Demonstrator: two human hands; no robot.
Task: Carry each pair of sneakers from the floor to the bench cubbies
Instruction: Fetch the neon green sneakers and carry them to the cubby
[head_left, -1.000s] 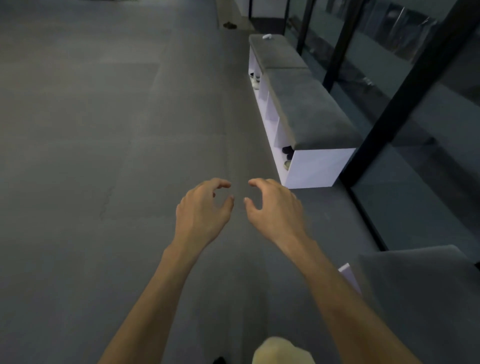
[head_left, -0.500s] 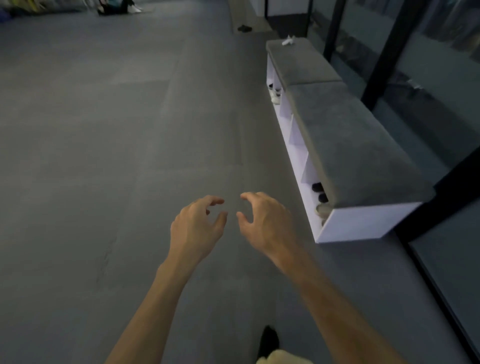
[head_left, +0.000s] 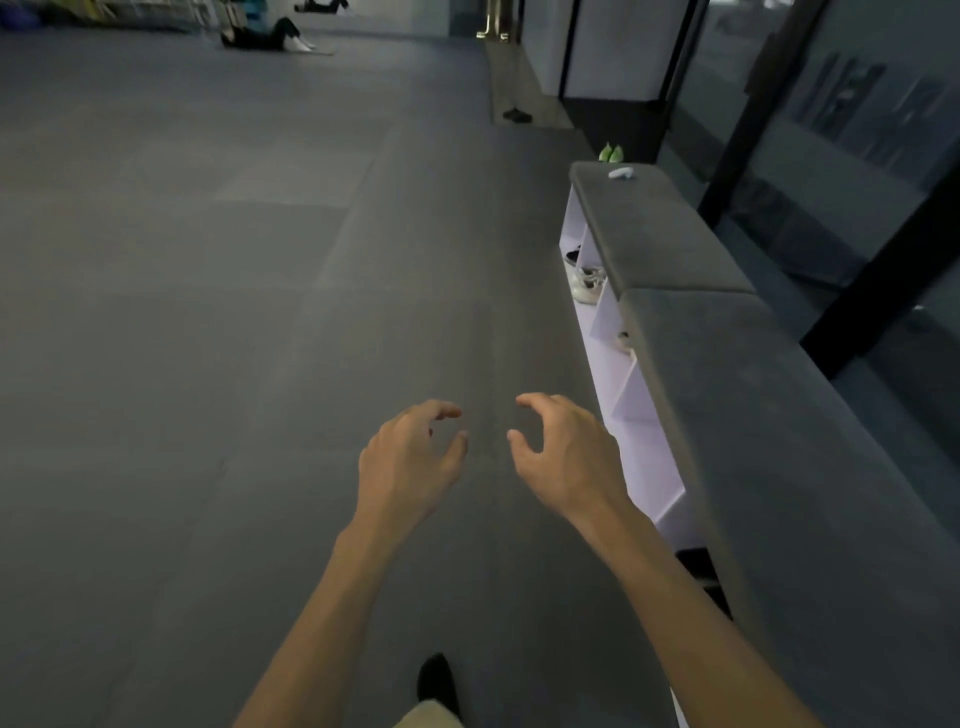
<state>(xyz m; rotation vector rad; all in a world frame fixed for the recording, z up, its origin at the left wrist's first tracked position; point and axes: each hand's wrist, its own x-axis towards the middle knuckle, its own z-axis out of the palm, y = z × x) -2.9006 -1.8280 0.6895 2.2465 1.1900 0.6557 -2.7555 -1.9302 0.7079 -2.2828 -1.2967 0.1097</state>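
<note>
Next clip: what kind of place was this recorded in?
Probably a gym or exercise studio: a wide grey matted floor, a person lying down far off, and a cushioned bench with white shoe cubbies holding pale sneakers beside a glass wall.

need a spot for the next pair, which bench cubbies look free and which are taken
The white cubby space level with the right hand looks bare, bordered by dark shoes nearer you and something pale farther on. Beyond that it is crowded: pale sneakers, then a dark shoe.
</note>
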